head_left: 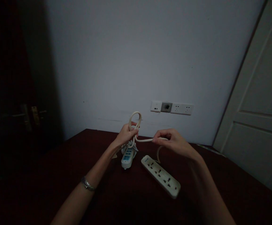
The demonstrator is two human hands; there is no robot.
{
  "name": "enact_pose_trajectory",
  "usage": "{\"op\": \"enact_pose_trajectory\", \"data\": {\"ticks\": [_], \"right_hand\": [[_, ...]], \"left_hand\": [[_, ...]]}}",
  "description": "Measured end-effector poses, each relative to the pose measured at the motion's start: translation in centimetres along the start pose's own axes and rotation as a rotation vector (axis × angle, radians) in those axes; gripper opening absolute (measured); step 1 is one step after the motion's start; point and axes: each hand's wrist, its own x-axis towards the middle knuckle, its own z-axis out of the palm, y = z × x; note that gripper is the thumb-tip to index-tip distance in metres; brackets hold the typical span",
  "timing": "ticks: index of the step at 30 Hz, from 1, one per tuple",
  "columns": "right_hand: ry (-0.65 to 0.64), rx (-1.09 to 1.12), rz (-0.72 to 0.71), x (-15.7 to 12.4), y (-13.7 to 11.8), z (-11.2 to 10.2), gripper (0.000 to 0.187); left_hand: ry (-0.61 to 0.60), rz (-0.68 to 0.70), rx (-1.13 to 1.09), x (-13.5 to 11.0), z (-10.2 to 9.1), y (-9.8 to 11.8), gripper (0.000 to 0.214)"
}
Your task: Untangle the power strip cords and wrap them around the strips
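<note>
A white power cord (144, 140) runs between my two hands above the table. My left hand (126, 133) is closed around a loop of it, and the loop stands up above the fingers. Farther right, my right hand (170, 140) pinches the same cord, which drops behind the hand toward a white power strip (161, 176). That strip lies slanted on the table below, its sockets facing up. Under my left hand rests a smaller power strip (127, 157) with blue socket faces, its own cord (135, 149) bundled around its far end.
The dark red table (117, 193) reaches back to a pale wall (117, 62). Wall sockets (182, 108) are set just above the table. A white door (260, 103) is at the right, and a dark door with a brass-coloured handle (34, 115) is at the left.
</note>
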Motion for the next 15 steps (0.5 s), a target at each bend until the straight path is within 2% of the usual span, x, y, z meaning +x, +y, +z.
{"op": "enact_pose_trajectory", "data": {"ticks": [2, 4, 9, 12, 15], "right_hand": [[0.025, -0.028, 0.006, -0.1, -0.3, 0.1, 0.02], [0.037, -0.046, 0.004, -0.3, -0.5, 0.0, 0.019], [0.026, -0.055, -0.017, -0.3, -0.5, 0.0, 0.017], [0.027, -0.102, -0.056, -0.1, -0.1, 0.1, 0.018], [0.091, -0.164, -0.067, 0.1, 0.4, -0.1, 0.022]], "left_hand": [[0.013, -0.014, 0.054, 0.0, 0.5, -0.3, 0.027], [-0.022, -0.024, 0.097, 0.0, 0.9, -0.6, 0.025], [-0.219, -0.029, 0.223, -0.5, 1.7, -1.2, 0.023], [-0.355, 0.028, 0.308, -0.9, 2.2, -1.2, 0.016], [-0.417, 0.024, 0.241, -1.1, 2.6, -1.0, 0.012]]}}
